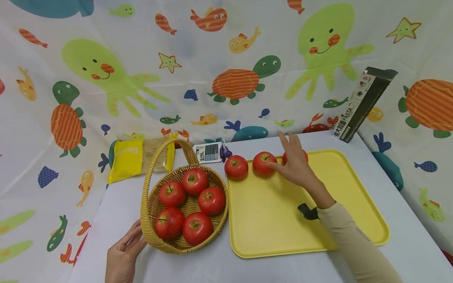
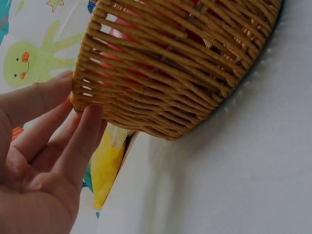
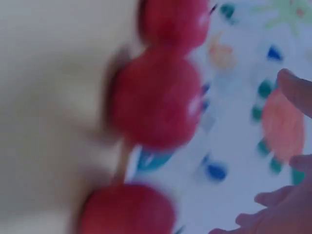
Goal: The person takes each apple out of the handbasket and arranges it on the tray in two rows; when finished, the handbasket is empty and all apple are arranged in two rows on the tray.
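A wicker basket [image 1: 223, 220] with a tall handle stands on the white table and holds several red apples [image 1: 198, 228]. My left hand [image 1: 124, 251] is at its near left side, with extended fingertips [image 2: 91, 117] touching the woven wall. Fingers spread and holding nothing, my right hand [image 1: 295, 163] hovers over the back of a yellow tray [image 1: 269, 220]. Three more apples line up along the tray's back edge: a left one [image 1: 236, 167], a middle one [image 1: 263, 164] by the thumb, and a right one partly hidden behind the hand. They look blurred in the right wrist view.
Behind the basket lie a yellow food packet [image 1: 129, 159], a white labelled packet [image 1: 207, 152] and a small purple-wrapped item [image 1: 225, 151]. A tall black pasta box [image 1: 364, 104] leans at the back right. Sea-animal printed cloth [image 1: 198, 47] hangs behind the table.
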Available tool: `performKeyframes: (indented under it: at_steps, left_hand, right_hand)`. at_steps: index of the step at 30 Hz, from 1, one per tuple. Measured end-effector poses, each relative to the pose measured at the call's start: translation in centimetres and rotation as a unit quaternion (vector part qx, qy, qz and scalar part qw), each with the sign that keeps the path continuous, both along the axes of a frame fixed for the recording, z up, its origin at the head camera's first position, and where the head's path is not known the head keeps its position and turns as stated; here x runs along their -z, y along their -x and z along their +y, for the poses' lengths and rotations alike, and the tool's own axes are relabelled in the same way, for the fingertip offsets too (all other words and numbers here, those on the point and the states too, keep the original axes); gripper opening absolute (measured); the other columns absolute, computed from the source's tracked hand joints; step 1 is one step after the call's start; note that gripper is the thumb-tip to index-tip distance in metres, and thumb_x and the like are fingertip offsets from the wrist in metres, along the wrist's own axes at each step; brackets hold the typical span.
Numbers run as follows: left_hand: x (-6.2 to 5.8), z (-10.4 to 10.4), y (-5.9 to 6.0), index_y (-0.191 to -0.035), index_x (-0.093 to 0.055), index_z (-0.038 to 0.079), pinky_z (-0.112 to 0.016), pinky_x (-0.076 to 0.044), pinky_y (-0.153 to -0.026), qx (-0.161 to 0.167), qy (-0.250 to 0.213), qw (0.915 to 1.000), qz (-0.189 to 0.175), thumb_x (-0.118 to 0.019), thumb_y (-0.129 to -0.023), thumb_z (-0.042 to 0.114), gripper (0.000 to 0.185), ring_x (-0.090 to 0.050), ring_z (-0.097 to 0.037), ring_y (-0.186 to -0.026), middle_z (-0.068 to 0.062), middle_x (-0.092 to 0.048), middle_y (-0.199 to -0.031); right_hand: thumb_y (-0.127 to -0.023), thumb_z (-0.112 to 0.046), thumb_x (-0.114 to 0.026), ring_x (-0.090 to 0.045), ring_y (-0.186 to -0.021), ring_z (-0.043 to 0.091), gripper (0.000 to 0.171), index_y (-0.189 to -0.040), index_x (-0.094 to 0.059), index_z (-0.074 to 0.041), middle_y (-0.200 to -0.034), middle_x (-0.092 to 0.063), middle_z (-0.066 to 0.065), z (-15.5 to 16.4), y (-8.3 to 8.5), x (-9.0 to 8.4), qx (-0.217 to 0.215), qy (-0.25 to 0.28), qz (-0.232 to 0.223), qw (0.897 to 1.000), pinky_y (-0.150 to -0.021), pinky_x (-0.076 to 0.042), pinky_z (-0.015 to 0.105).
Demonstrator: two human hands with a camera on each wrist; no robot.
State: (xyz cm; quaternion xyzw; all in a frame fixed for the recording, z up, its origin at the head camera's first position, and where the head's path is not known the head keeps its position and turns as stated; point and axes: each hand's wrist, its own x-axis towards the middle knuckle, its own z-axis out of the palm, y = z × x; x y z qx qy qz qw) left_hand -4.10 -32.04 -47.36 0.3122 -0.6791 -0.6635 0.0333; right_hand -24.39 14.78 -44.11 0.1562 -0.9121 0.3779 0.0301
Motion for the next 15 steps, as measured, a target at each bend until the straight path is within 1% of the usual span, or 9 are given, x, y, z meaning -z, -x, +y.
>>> performKeyframes:
  at_steps: [3, 5, 8, 10, 12, 15]
  left_hand:
    - [-0.1, -0.1, 0.0, -0.132, -0.069, 0.008, -0.014, -0.053, -0.092, -0.002, 0.000, 1.0000, -0.007, -0.084, -0.084, 0.007, 0.050, -0.057, 0.011, -0.115, 0.005, -0.053, -0.145]
    - [-0.2, -0.1, 0.0, -0.131, -0.070, 0.008, -0.014, -0.053, -0.092, -0.003, -0.001, 1.0000, -0.006, -0.084, -0.084, 0.007, 0.050, -0.058, 0.012, -0.113, 0.007, -0.054, -0.143]
    - [-0.1, -0.1, -0.1, -0.131, -0.070, 0.008, -0.014, -0.053, -0.092, 0.000, -0.004, 1.0000, 0.001, -0.083, -0.084, 0.006, 0.049, -0.058, 0.014, -0.110, 0.013, -0.057, -0.136]
    - [-0.1, -0.1, -0.1, -0.130, -0.070, 0.007, -0.014, -0.054, -0.092, -0.002, -0.007, 1.0000, 0.005, -0.083, -0.084, 0.004, 0.047, -0.059, 0.015, -0.108, 0.017, -0.060, -0.130]
    - [-0.1, 0.0, -0.1, -0.129, -0.071, 0.008, -0.014, -0.054, -0.091, -0.003, -0.011, 0.9999, 0.006, -0.082, -0.085, 0.003, 0.046, -0.059, 0.015, -0.107, 0.021, -0.061, -0.125]
    - [-0.2, 0.0, -0.1, -0.128, -0.072, 0.009, -0.013, -0.054, -0.091, -0.006, -0.015, 0.9999, 0.006, -0.082, -0.085, 0.002, 0.045, -0.059, 0.015, -0.107, 0.024, -0.063, -0.121]
  right_hand:
    - [-0.089, -0.036, -0.080, 0.007, -0.154, 0.043, 0.099, -0.165, -0.019, -0.016, -0.169, -0.007, 0.019, -3.9, -1.3, -1.4, -0.074, -0.001, 0.020, 0.997, -0.118, -0.005, 0.076]
    - [-0.090, -0.039, -0.079, 0.006, -0.155, 0.041, 0.094, -0.164, -0.024, -0.019, -0.169, -0.013, 0.017, -6.7, -2.4, -1.6, -0.130, -0.001, 0.024, 0.991, -0.118, -0.005, 0.075]
    - [-0.090, -0.043, -0.078, 0.004, -0.155, 0.043, 0.087, -0.161, -0.033, -0.019, -0.167, -0.022, 0.016, -10.5, -4.0, -1.5, -0.214, -0.020, 0.014, 0.977, -0.118, -0.009, 0.075]
    - [-0.090, -0.046, -0.076, 0.004, -0.154, 0.045, 0.085, -0.160, -0.036, -0.020, -0.166, -0.025, 0.016, -12.5, -4.8, -1.0, -0.255, -0.050, 0.003, 0.966, -0.118, -0.009, 0.075]
    - [-0.089, -0.046, -0.077, 0.003, -0.154, 0.046, 0.082, -0.158, -0.040, -0.020, -0.164, -0.029, 0.016, -14.0, -5.4, -0.4, -0.277, -0.087, -0.007, 0.957, -0.118, -0.010, 0.075]
    - [-0.087, -0.044, -0.079, 0.001, -0.154, 0.045, 0.080, -0.156, -0.044, -0.021, -0.160, -0.036, 0.015, -15.6, -5.9, 0.5, -0.278, -0.140, -0.025, 0.950, -0.119, -0.010, 0.073]
